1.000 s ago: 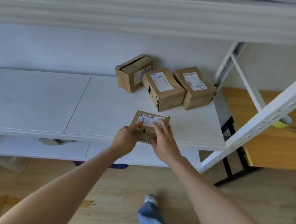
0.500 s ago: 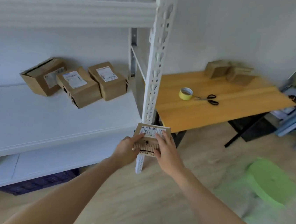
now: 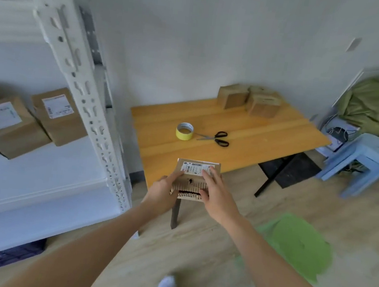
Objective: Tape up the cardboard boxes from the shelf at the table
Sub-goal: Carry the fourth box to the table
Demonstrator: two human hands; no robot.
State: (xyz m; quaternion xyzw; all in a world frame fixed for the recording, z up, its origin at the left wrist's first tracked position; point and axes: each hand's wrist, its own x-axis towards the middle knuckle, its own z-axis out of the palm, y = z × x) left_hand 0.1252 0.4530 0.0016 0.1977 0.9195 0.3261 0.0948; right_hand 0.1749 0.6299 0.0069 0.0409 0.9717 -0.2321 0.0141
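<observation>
The left hand and right hand grip a box by its sides, fingers curled over the top, at the table's near edge. Tape and scissors lie mid-table. Two boxes sit at its far end; whether they are taped I cannot tell. More boxes lie on the shelf left of the table, so I'd judge plenty is left

Boxes: one held box sitting between left hand and right hand; two resting on desk, left desk box, right desk box; two showing whole on shelf, front shelf box, rear shelf box. One tape roll, one scissors. Two stools: blue stool, green stool.
</observation>
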